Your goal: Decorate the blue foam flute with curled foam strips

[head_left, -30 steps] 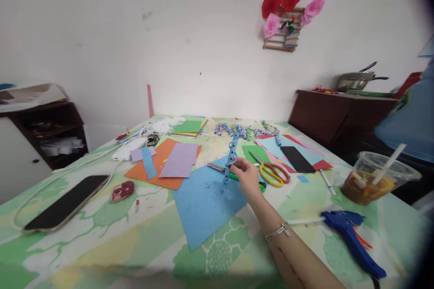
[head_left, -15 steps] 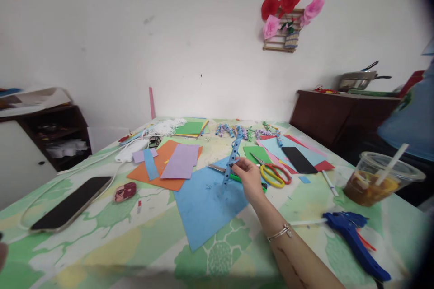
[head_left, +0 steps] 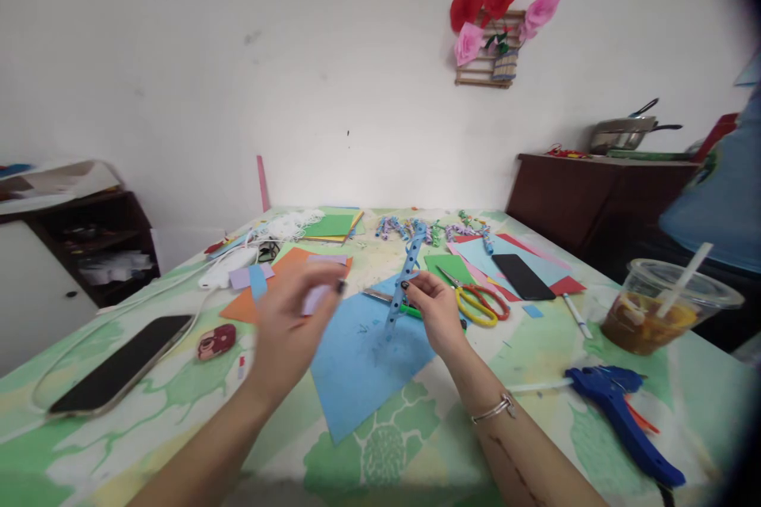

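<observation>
My right hand (head_left: pixel 434 305) pinches a narrow blue paper strip (head_left: pixel 410 257) marked with a row of dark spots or holes. The strip stands tilted over a large sheet of blue paper (head_left: pixel 369 380). My left hand (head_left: pixel 294 321) hovers over the left edge of that sheet, somewhat blurred, with thumb and fingers apart and nothing visible in them. Under the strip lies a craft knife with a green handle (head_left: pixel 413 311). Scissors with yellow and red handles (head_left: pixel 479 309) rest just right of my right hand. Orange paper (head_left: pixel 238 306) is partly hidden behind my left hand.
A blue glue gun (head_left: pixel 624 420) and a plastic cup of drink (head_left: pixel 654 325) stand at the right. Phones lie at left (head_left: pixel 122 364) and right (head_left: pixel 523 277). White cables (head_left: pixel 53 364) run along the left. Curled paper pieces (head_left: pixel 395 228) line the back. A person's blue shirt (head_left: pixel 719 190) shows at right.
My left hand has come in from the left edge to beside the strip. My right hand keeps its pinch on the strip in about the same place.
</observation>
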{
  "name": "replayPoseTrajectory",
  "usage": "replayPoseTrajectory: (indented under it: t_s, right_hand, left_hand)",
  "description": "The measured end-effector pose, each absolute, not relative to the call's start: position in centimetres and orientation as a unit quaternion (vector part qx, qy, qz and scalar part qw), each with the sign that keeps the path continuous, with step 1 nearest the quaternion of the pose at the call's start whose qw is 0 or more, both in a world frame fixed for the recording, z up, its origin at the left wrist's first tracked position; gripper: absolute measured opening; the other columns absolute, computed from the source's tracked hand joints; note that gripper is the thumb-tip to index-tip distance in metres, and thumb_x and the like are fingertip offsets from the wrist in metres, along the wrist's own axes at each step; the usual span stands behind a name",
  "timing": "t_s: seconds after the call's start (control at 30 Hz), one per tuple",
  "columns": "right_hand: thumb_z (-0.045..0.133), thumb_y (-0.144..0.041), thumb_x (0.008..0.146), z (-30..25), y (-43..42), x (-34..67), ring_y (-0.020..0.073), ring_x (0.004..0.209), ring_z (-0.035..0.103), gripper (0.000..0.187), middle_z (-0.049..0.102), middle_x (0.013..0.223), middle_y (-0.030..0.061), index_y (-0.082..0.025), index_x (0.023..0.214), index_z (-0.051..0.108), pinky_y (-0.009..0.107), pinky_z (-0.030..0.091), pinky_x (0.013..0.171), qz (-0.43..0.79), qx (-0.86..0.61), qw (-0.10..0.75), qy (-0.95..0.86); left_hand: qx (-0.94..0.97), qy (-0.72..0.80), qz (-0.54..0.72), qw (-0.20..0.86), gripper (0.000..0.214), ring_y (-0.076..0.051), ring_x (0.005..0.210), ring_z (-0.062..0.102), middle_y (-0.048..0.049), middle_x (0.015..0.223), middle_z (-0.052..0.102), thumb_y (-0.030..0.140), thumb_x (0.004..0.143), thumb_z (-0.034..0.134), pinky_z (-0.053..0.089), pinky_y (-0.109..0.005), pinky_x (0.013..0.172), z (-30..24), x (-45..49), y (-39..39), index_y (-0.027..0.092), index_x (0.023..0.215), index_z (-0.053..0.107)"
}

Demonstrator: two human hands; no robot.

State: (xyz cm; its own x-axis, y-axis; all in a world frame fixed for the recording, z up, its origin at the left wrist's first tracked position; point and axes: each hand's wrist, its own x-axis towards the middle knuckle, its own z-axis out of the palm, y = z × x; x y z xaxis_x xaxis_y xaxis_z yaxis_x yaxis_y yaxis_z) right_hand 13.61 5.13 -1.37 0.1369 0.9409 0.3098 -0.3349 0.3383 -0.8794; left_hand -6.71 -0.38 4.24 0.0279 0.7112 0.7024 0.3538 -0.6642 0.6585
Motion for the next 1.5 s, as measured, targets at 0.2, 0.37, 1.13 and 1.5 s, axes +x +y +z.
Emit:
replayPoseTrajectory:
  t_s: [0.2, 0.37, 1.13, 1.5]
  right_hand:
    - [0.075, -0.028, 0.062, -1.3, 5.0, 13.6, 0.0139, 0.068, 0.06, 0.023, 0.067, 0.074, 0.0003, -0.019, 0.08, 0.064, 0.025, 0.046, 0.062, 0.459, -0.326, 0.684, -0.464]
    - [0.075, -0.029, 0.063, -1.4, 5.0, 13.4, 0.0162, 0.078, 0.061, 0.024, 0.068, 0.08, 0.0012, -0.02, 0.083, 0.065, 0.028, 0.048, 0.072, 0.443, -0.338, 0.688, -0.465]
    - [0.075, -0.026, 0.061, -2.0, 4.0, 11.7, 0.0122, 0.058, 0.054, 0.012, 0.065, 0.062, -0.0001, -0.019, 0.069, 0.07, 0.025, 0.039, 0.057, 0.528, -0.341, 0.59, -0.506]
    - [0.072, -0.022, 0.062, -2.2, 3.7, 11.2, 0.0144, 0.061, 0.053, 0.002, 0.064, 0.061, 0.0003, -0.02, 0.061, 0.072, 0.028, 0.041, 0.06, 0.493, -0.354, 0.602, -0.519]
  left_hand:
    - [0.703, 0.36, 0.327, 0.519, 0.044, -0.022, 0.087, 0.065, -0.0103, 0.098, 0.069, 0.033, 0.066, 0.074, 0.052, -0.032, 0.073, -0.6, -3.1, 4.7, 0.016, 0.105, 0.066]
    - [0.624, 0.317, 0.352, 0.622, 0.029, -0.016, 0.075, 0.064, -0.0062, 0.081, 0.07, 0.03, 0.068, 0.074, 0.048, -0.025, 0.069, -1.8, -2.1, 4.8, 0.014, 0.092, 0.071]
    - [0.564, 0.329, 0.522, 0.548, 0.024, -0.014, 0.066, 0.062, -0.0046, 0.07, 0.069, 0.03, 0.069, 0.074, 0.048, -0.024, 0.063, -2.2, -2.9, 4.9, 0.013, 0.085, 0.072]
    - [0.539, 0.354, 0.566, 0.514, 0.018, -0.013, 0.055, 0.06, -0.0019, 0.057, 0.066, 0.026, 0.057, 0.08, 0.049, -0.025, 0.057, -2.1, -2.6, 4.8, 0.013, 0.066, 0.071]
